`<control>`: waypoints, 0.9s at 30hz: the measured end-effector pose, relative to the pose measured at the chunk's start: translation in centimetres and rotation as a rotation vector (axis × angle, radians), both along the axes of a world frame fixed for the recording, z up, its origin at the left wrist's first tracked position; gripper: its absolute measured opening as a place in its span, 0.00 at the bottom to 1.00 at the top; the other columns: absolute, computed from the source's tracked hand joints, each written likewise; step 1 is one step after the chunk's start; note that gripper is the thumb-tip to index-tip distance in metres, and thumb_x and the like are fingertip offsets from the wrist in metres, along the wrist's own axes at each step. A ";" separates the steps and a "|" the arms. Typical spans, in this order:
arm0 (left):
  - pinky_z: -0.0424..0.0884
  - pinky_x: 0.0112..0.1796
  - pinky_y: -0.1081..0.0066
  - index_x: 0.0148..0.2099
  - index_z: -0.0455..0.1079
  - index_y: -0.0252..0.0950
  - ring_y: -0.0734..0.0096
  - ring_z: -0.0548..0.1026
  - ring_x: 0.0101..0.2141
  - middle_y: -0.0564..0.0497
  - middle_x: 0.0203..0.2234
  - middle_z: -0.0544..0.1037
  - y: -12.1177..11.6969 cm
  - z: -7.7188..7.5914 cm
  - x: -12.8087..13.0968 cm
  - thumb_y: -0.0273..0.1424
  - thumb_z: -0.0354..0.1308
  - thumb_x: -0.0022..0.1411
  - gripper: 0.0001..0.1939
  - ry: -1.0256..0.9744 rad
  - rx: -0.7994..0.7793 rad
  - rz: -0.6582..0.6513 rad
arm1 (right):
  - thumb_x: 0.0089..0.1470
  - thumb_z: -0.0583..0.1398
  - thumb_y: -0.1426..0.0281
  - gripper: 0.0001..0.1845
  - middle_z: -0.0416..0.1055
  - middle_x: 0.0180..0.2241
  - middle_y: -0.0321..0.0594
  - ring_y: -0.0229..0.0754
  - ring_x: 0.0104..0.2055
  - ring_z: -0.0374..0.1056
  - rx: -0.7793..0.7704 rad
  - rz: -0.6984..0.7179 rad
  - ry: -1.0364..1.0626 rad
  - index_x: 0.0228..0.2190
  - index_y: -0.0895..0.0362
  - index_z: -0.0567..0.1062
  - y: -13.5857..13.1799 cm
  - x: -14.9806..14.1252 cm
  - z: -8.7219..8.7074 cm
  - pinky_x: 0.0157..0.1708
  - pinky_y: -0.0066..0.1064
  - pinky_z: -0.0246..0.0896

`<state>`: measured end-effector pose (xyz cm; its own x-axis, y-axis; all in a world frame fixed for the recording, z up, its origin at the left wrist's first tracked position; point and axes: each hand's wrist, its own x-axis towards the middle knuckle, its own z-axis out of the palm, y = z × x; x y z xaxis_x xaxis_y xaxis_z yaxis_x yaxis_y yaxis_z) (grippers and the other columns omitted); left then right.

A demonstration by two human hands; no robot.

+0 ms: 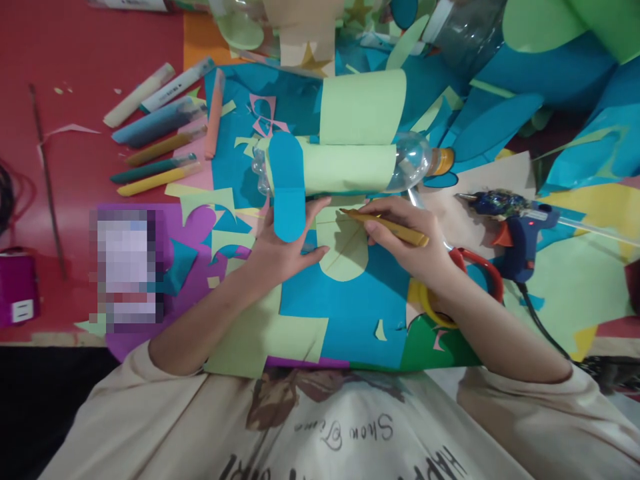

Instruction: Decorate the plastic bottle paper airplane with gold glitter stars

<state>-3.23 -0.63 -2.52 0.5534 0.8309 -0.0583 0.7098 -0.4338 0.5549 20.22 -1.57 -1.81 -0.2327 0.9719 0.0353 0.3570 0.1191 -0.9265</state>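
Marker (397, 230) pinched in my right hand (423, 219), tip at the flap (344, 257) between my hands; left hand (285, 255) spread loosely beside the bottle (413, 157); light strokes and a flattened flap would serve best

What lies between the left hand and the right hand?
In the head view, rounded light green paper lies over blue paper between left hand and right hand, a yellow pen pointing at it.

Open lane over blue paper (350, 300) between forearms (215, 313). Paper-wrapped bottle (345, 167) lies crosswise, blocking way ahead. Scissors (496, 272), glue gun (525, 243) obstruct right; markers (155, 123) crowd upper left.
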 end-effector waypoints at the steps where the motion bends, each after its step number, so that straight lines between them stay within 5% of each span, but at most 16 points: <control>1: 0.55 0.65 0.48 0.68 0.54 0.42 0.50 0.63 0.64 0.44 0.63 0.67 0.0 0.0 0.0 0.38 0.57 0.67 0.31 -0.003 0.002 -0.001 | 0.62 0.59 0.59 0.13 0.78 0.37 0.42 0.44 0.38 0.76 0.001 0.002 -0.013 0.41 0.55 0.76 0.0 0.0 0.0 0.35 0.35 0.72; 16: 0.57 0.63 0.47 0.69 0.54 0.40 0.48 0.63 0.63 0.42 0.63 0.67 0.1 -0.1 0.1 0.37 0.58 0.66 0.32 -0.004 -0.056 -0.001 | 0.62 0.60 0.65 0.10 0.80 0.42 0.44 0.47 0.43 0.77 0.052 0.005 -0.091 0.41 0.55 0.78 0.3 -0.5 0.5 0.41 0.35 0.74; 27: 0.56 0.64 0.47 0.68 0.54 0.38 0.47 0.62 0.64 0.42 0.62 0.68 0.0 -0.4 0.0 0.39 0.56 0.67 0.31 -0.015 0.003 -0.012 | 0.61 0.60 0.67 0.09 0.80 0.37 0.43 0.44 0.38 0.76 0.048 0.031 -0.078 0.38 0.56 0.79 0.1 -0.5 0.7 0.34 0.32 0.71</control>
